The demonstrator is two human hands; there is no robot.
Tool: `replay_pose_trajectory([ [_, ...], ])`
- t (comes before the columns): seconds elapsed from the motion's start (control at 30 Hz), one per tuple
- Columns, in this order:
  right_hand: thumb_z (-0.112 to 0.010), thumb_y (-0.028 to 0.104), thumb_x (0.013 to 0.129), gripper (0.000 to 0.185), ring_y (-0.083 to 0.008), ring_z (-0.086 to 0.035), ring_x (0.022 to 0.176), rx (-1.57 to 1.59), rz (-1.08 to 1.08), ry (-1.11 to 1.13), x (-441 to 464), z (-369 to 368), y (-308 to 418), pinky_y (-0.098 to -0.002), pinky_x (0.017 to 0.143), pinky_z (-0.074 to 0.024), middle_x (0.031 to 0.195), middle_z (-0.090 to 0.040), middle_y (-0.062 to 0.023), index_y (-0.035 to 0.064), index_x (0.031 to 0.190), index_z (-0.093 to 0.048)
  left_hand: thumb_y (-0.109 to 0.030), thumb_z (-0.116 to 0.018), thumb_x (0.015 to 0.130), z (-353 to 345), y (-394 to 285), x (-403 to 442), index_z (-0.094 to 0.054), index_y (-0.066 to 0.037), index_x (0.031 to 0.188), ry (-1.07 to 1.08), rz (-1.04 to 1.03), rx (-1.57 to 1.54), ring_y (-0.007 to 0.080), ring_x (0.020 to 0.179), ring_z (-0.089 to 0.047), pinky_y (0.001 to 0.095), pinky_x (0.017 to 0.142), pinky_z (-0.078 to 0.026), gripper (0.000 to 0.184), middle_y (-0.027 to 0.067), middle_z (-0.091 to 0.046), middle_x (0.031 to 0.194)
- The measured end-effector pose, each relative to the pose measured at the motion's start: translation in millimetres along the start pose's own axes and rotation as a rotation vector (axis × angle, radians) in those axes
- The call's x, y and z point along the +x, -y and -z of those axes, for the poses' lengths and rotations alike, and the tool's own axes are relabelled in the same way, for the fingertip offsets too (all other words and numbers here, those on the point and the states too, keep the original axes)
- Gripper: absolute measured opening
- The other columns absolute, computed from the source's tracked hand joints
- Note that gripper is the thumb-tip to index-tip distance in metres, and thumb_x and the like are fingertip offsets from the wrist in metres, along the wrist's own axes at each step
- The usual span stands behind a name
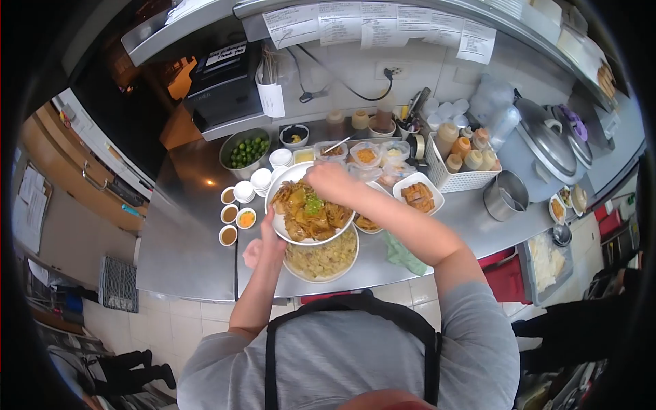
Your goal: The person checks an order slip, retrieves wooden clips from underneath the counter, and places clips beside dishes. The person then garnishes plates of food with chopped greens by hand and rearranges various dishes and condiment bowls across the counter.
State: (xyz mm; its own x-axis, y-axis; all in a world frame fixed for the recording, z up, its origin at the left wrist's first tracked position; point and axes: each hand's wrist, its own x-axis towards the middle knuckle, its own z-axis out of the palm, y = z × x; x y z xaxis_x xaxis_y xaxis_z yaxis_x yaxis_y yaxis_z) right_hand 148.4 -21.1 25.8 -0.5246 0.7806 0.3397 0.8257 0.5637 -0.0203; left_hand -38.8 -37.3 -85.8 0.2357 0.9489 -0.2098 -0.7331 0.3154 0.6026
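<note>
My left hand [272, 231] grips the left rim of a round white bowl [279, 231] and holds it up over the counter. In the bowl lies browned, saucy food [301, 217], with chopped green garnish [314, 203] on top. My right hand [329, 182] is over the bowl's upper edge, its fingers closed and pointing down; what they pinch, if anything, is hidden. Partly under the bowl stands a larger round dish [321, 263] of pale yellow-green food. A crumpled pink thing [253, 253] is beside my left wrist.
Left are small sauce cups [228, 236], stacked white lids [244, 190] and a bowl of green limes [249, 152]. Behind stand topping containers [365, 154]. Rightward are a square dish of sliced food [417, 196], a green cloth [403, 254], a bottle basket [465, 179] and a metal pot [506, 196].
</note>
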Motion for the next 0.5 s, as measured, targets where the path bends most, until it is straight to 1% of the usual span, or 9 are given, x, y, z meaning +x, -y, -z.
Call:
replay_pose_trajectory([
  [0.1, -0.055, 0.006, 0.062, 0.011, -0.0281, -0.059, 0.067, 0.018, -0.071, -0.049, -9.1, 7.1, 9.2, -0.0381, 0.059, -0.0467, 0.065, -0.059, -0.0130, 0.0061, 0.071, -0.061, -0.032, -0.036, 0.088, -1.1, 2.7, 4.2, -0.034, -0.003, 0.122, 0.018, -0.008, 0.010, 0.0274, 0.110, -0.042, 0.0392, 0.093, -0.035, 0.045, 0.0131, -0.043, 0.120],
  [0.17, -0.055, 0.005, 0.061, 0.013, -0.0259, -0.057, 0.074, 0.017, 0.000, -0.094, -19.2, 9.8, 13.8, -0.0358, 0.063, -0.0463, 0.076, -0.059, -0.0112, 0.0054, 0.074, -0.058, -0.032, -0.037, 0.088, -4.3, 3.5, 0.4, -0.035, -0.003, 0.121, 0.004, -0.003, 0.020, 0.0269, 0.110, -0.042, 0.0390, 0.092, -0.035, 0.045, 0.0127, -0.043, 0.120],
  [0.2, -0.055, 0.005, 0.061, 0.013, -0.0259, -0.057, 0.074, 0.015, 0.001, -0.092, -27.0, 14.2, 15.8, -0.0358, 0.063, -0.0463, 0.076, -0.059, -0.0112, 0.0054, 0.074, -0.058, -0.032, -0.037, 0.088, -4.1, 2.8, -2.8, -0.035, -0.003, 0.121, 0.005, -0.002, 0.017, 0.0269, 0.110, -0.042, 0.0390, 0.092, -0.035, 0.045, 0.0127, -0.043, 0.120],
  [0.27, -0.059, 0.008, 0.064, 0.014, -0.0244, -0.055, 0.078, 0.239, 0.008, -0.307, -53.5, 29.2, 19.0, -0.0349, 0.065, -0.0454, 0.088, -0.057, -0.0097, 0.0052, 0.078, -0.057, -0.032, -0.037, 0.087, -1.7, 0.2, -8.9, -0.034, -0.003, 0.121, -0.012, -0.025, -0.025, 0.0270, 0.110, -0.042, 0.0387, 0.092, -0.035, 0.045, 0.0133, -0.043, 0.120],
  [0.33, -0.062, 0.015, 0.066, 0.015, -0.0253, -0.055, 0.076, 0.502, -0.221, 0.026, -96.7, 60.5, 14.6, -0.0352, 0.067, -0.0457, 0.093, -0.054, -0.0095, 0.0058, 0.078, -0.058, -0.033, -0.038, 0.087, -0.4, -5.9, -22.7, -0.034, -0.003, 0.122, -0.007, -0.021, -0.054, 0.0276, 0.110, -0.042, 0.0391, 0.093, -0.035, 0.046, 0.0136, -0.043, 0.120],
  [0.4, -0.064, 0.019, 0.067, 0.016, -0.0254, -0.054, 0.074, 0.425, -0.342, 0.167, -152.2, 39.9, 4.4, -0.0357, 0.067, -0.0455, 0.089, -0.052, -0.0095, 0.0066, 0.075, -0.058, -0.033, -0.038, 0.087, 1.5, -12.0, -37.3, -0.033, -0.003, 0.122, -0.052, -0.058, -0.001, 0.0281, 0.110, -0.042, 0.0397, 0.093, -0.034, 0.047, 0.0132, -0.043, 0.121],
  [0.43, -0.064, 0.021, 0.067, 0.017, -0.0257, -0.054, 0.074, 0.322, -0.425, 0.173, -187.8, 4.0, 0.1, -0.0362, 0.067, -0.0452, 0.088, -0.052, -0.0101, 0.0058, 0.071, -0.057, -0.032, -0.041, 0.086, 5.3, -12.6, -41.5, -0.035, -0.003, 0.121, -0.031, -0.094, -0.015, 0.0283, 0.107, -0.045, 0.0403, 0.090, -0.038, 0.045, 0.0146, -0.045, 0.118],
  [0.47, -0.065, 0.022, 0.066, 0.020, -0.0260, -0.053, 0.073, 0.218, -0.505, 0.178, -224.2, -34.7, -2.9, -0.0366, 0.066, -0.0449, 0.088, -0.051, -0.0108, 0.0051, 0.067, -0.055, -0.032, -0.041, 0.086, 11.9, -12.7, -44.1, -0.035, -0.003, 0.121, -0.040, -0.103, -0.023, 0.0283, 0.107, -0.045, 0.0403, 0.090, -0.038, 0.045, 0.0146, -0.045, 0.118],
  [0.5, -0.065, 0.022, 0.067, 0.020, -0.0270, -0.054, 0.075, 0.090, -0.505, 0.170, -255.6, -56.0, -2.6, -0.0369, 0.067, -0.0447, 0.089, -0.052, -0.0112, 0.0055, 0.069, -0.055, -0.030, -0.042, 0.086, 20.8, -12.2, -45.3, -0.037, -0.003, 0.120, -0.054, -0.075, -0.021, 0.0280, 0.105, -0.047, 0.0401, 0.088, -0.039, 0.044, 0.0152, -0.046, 0.116],
])
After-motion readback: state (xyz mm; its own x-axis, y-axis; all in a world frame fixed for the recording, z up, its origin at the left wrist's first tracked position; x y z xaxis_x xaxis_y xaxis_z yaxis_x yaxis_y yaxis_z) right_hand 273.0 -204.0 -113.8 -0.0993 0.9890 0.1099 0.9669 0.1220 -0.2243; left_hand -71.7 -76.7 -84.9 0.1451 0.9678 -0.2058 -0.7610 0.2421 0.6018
